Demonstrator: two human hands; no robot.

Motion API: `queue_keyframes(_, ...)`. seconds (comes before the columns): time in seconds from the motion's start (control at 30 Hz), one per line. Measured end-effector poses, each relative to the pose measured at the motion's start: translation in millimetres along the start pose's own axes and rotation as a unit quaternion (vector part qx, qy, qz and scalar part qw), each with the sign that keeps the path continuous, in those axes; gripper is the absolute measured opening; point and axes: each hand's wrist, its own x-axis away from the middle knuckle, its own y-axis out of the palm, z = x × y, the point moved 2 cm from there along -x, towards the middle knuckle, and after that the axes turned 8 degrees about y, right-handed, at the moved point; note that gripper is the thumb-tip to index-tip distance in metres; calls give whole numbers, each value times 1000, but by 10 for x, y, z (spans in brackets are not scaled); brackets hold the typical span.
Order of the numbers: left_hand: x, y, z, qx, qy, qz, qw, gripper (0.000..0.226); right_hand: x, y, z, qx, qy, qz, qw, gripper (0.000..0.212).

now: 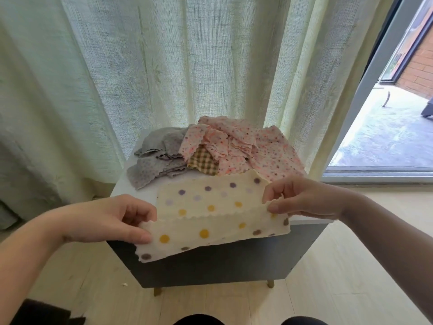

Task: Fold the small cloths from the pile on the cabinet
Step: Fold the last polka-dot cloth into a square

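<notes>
Two hands hold one small cloth between them at the front of the cabinet [222, 263]. It is the cream dotted cloth [210, 233], with purple, yellow and brown dots and a wavy edge. The left hand [110, 219] is at the cloth's left end. Its fingers are curled, and its thumb and fingers pinch the wavy edge there. The right hand [302, 198] is at the cloth's right end, a bit farther back. It pinches the same wavy edge with its thumb and curled fingers. That edge runs across the middle of the cloth from one hand to the other, and one layer lies over another. The far part of the cloth rests on the white top of the cabinet. The near part hangs past the front edge, and its left corner hangs lowest. Behind the cloth, at the back of the cabinet top, sits the pile. The grey cloths [154, 165] lie on the left and the pink spotted cloths [269, 148] on the right. A checked cloth [203, 161] peeks out between them. The pink ones reach right up to the cream cloth's far right corner. A pale green curtain [164, 66] hangs behind the cabinet. The wooden floor [339, 277] is pale.
</notes>
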Motion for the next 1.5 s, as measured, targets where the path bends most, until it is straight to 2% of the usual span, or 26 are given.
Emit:
queue_keyframes(0.13,17,41,49,-7,-22,14,1000,14,23,31,-2,55,27,2,998,9)
queue_keyframes(0.2,-38,33,87,-22,-15,105,994,10,-9,33,-24,69,30,41,996,10)
queue_keyframes(0.3,-190,2,103,-93,-19,267,959,12,-129,12,-111,137,-9,163,977,14)
queue_keyframes(0.4,-393,15,53,-200,-78,358,909,22,-311,-10,-178,285,-2,292,913,14)
queue_keyframes(0.57,-657,120,19,-316,-120,419,843,13,-583,-43,-131,440,36,386,810,11)
queue_keyframes(0.73,-813,178,-17,-413,-184,409,792,14,-691,-71,-62,490,22,429,759,11)
queue_keyframes(0.9,-767,132,-32,-384,-187,421,800,16,-724,-70,27,467,10,427,774,5)
queue_keyframes(0.97,-727,117,-11,-413,-186,426,784,27,-687,-62,44,458,13,449,767,22)
queue_keyframes(1.0,-726,161,11,-464,-175,420,760,35,-668,-19,49,475,6,470,744,31)
queue_keyframes(1.07,-764,332,125,-515,-79,434,735,46,-652,152,26,496,-46,501,707,41)
queue_keyframes(1.1,-800,436,171,-504,-41,416,756,48,-670,267,24,501,-68,482,715,44)
queue_keyframes(1.13,-840,536,178,-481,-27,378,791,51,-693,387,31,503,-62,434,744,50)
queue_keyframes(1.17,-876,623,161,-455,-43,324,828,56,-717,499,68,502,-29,370,781,57)
queue_keyframes(1.2,-898,677,105,-444,-77,271,850,60,-730,576,132,505,24,308,806,66)
queue_keyframes(1.23,-884,691,54,-445,-115,231,858,62,-724,608,198,523,67,268,806,78)
queue_keyframes(1.3,-797,636,-62,-451,-170,201,853,64,-669,592,258,552,94,251,790,94)
queue_keyframes(1.4,-577,539,-108,-475,-231,232,817,63,-606,574,268,551,98,260,787,88)
queue_keyframes(1.47,-529,542,-56,-496,-167,265,810,69,-611,655,245,568,73,266,775,87)
queue_keyframes(1.5,-536,576,-12,-503,-124,246,819,75,-628,715,237,579,53,260,771,90)
